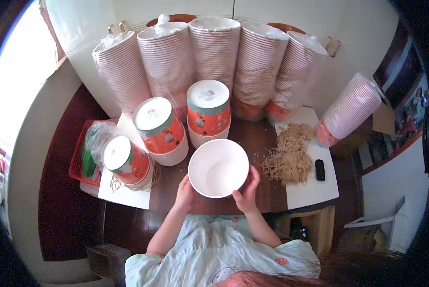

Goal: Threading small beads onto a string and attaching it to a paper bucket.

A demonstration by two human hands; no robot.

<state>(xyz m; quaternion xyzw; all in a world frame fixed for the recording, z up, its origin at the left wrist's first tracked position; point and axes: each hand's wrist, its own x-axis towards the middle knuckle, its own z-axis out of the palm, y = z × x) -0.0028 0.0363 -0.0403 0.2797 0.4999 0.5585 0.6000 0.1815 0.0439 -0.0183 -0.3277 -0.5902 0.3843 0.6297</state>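
Tub held between my left hand and right hand, mouth up, near front edge of brown tabletop; whether base rests there, can't tell. Light, even pressure from both sides should keep rim round.

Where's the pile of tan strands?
Head view: the pile of tan strands lies on the right side of the table, between the white tub and the small black object.
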